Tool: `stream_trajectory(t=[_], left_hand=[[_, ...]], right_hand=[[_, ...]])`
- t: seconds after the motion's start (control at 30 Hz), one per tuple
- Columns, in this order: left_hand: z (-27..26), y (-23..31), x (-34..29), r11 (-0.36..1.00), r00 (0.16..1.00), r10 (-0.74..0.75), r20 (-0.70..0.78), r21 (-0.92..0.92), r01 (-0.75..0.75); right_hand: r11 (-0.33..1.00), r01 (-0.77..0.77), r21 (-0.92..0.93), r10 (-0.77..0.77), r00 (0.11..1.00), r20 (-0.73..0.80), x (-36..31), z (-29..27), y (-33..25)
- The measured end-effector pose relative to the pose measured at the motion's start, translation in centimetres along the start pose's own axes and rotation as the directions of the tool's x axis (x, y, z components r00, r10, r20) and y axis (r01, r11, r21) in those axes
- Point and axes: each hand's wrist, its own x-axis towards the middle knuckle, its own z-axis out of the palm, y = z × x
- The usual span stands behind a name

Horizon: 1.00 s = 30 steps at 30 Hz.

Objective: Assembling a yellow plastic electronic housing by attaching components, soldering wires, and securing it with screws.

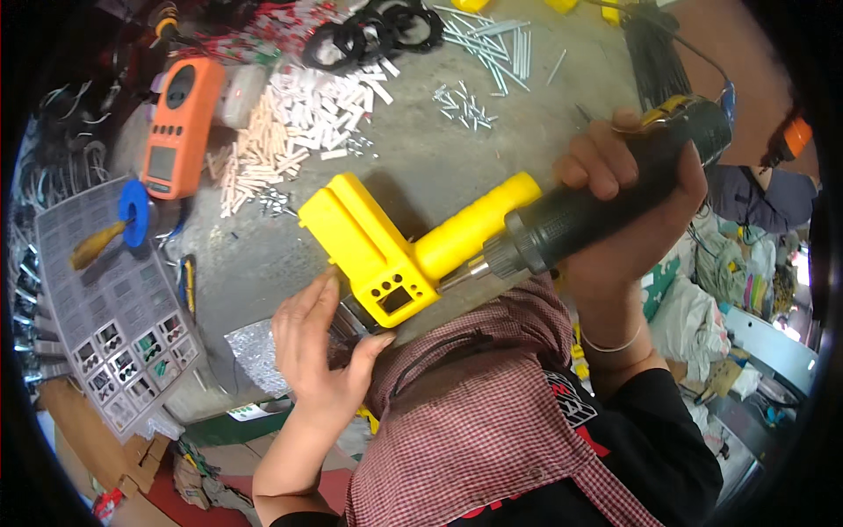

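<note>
A yellow plastic housing (364, 233) with a long handle (479, 224) and a small dark display lies tilted on the bench in front of me. My left hand (318, 344) grips its near end, thumb and fingers on either side of a dark part there. In my right hand (637, 189) is a black electric screwdriver (588, 206), wrapped by the fingers and pointing left. The screwdriver's metal bit reaches the edge of the housing beside the handle; the exact contact point cannot be made out.
Beyond the housing lie white sleeves (316, 105), beige strips (255, 149), screws (465, 105), long pins (500, 53) and black rings (373, 35). At left are an orange multimeter (182, 123), a blue spool (134, 213) and a compartment box (114, 290). A silvery bag (256, 356) lies near my left hand.
</note>
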Motion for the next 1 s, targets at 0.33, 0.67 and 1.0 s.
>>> stream_trajectory(t=[0.33,0.67,1.0], left_hand=[[-0.2,0.3,-0.6,0.995,0.999,-0.009,0.032,0.100,0.005],[-0.3,0.2,-0.5,0.998,1.000,-0.016,0.024,0.068,0.015],[-0.7,-0.1,-0.7,0.998,0.996,0.032,0.089,0.051,-0.037]], right_hand=[[1.000,-0.027,-0.003,0.026,0.990,-0.135,3.2,0.8,0.9],[0.993,-0.097,-0.066,0.083,0.979,-0.188,3.4,1.3,1.3],[0.988,-0.131,0.076,0.143,0.974,-0.176,3.4,-0.2,2.2]])
